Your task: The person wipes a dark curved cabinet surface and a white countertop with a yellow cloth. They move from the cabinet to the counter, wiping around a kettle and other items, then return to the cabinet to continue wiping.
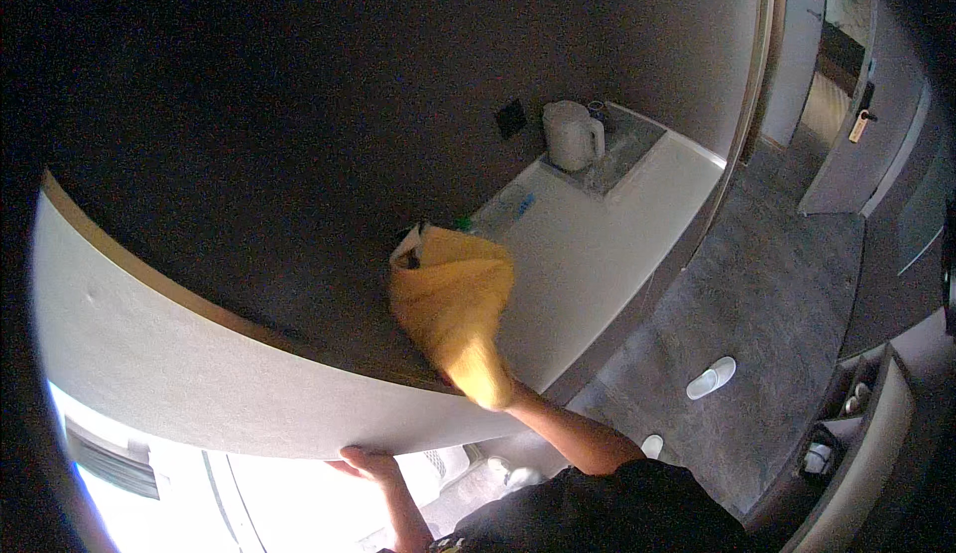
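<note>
A yellow cloth [455, 292] hangs bunched from my right hand [510, 395], which is mostly hidden under its folds. The cloth is beside the dark wall [299, 142] and partly covers the near end of a white countertop [590, 262]. My left hand [371, 466] is at the lower edge of a pale wall panel [246, 389], thumb and fingers apart, with nothing seen in it. Whether it presses on that edge is hard to tell.
A white electric kettle [569, 137] stands on a tray [635, 153] at the counter's far end. Clear bottles [504, 209] lie by the wall. White slippers [711, 378] are on the grey floor [762, 284]. A door [866, 135] stands ajar; a shelf unit [851, 433] is at right.
</note>
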The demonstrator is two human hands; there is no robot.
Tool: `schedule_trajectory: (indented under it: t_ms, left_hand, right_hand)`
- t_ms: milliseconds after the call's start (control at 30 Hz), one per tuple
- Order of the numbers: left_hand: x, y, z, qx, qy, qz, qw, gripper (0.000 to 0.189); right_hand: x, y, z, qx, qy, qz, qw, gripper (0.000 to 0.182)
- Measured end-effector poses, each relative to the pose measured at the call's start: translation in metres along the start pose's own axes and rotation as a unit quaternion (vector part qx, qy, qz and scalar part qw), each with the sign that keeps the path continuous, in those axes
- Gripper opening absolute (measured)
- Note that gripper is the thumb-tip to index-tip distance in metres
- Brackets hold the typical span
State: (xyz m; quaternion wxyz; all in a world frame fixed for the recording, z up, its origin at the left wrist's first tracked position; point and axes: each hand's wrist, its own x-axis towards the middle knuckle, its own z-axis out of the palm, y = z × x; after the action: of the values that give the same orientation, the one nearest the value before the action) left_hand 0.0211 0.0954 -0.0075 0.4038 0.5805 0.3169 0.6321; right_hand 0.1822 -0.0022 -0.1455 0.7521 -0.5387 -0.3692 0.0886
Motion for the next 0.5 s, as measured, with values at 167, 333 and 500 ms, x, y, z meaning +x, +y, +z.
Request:
schedule_trajectory:
  t_ms: [167, 333, 500]
  left_hand:
    - [0.003, 0.001, -0.002, -0.032, -0.015, -0.001, 0.999, 0.093]
    - [0.002, 0.0, -0.009, -0.053, 0.007, -0.024, 0.998, 0.085]
    - [0.004, -0.013, -0.016, -0.054, -0.003, -0.061, 0.997, 0.09]
  right_hand:
    - [0.01, -0.036, 0.0, 0.151, 0.035, 0.229, 0.961, 0.032]
    - [0.022, -0.143, -0.002, 0.09, -0.036, 0.097, 0.991, 0.043]
    - [0.028, -0.103, -0.008, 0.062, -0.005, 0.136, 0.989, 0.037]
